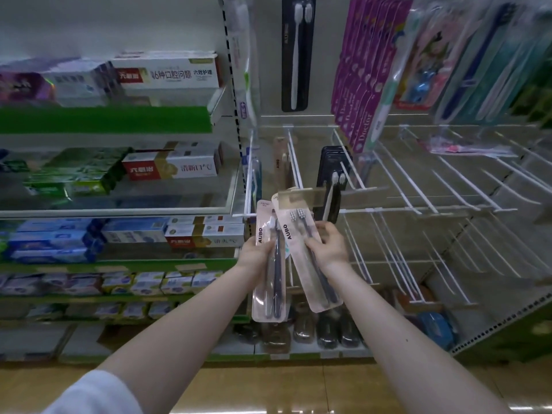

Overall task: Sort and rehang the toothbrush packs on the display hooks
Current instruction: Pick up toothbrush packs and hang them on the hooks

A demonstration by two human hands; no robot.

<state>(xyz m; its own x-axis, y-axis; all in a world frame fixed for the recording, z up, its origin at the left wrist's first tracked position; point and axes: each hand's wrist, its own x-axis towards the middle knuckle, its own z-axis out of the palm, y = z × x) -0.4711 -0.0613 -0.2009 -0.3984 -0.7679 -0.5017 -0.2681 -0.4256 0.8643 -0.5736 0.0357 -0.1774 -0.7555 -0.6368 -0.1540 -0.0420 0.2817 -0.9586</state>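
Observation:
My left hand [254, 255] grips a pink AUBO toothbrush pack [268, 294] that hangs down upright from it. My right hand [328, 245] holds a second pink AUBO pack [301, 234], tilted with its top to the upper left. That top edge lies just under the tip of a white display hook [294, 162]. A brown AUBO pack [280, 162] hangs further back at that hook. Black toothbrush packs [330, 180] hang on the neighbouring hook to the right.
Several bare white hooks [448, 186] stick out at the right. Purple Doctor packs [364, 73] and other toothbrush packs hang above. Toothpaste boxes [170, 73] fill the green-edged shelves at the left. Dark packets [301, 327] stand on the bottom shelf.

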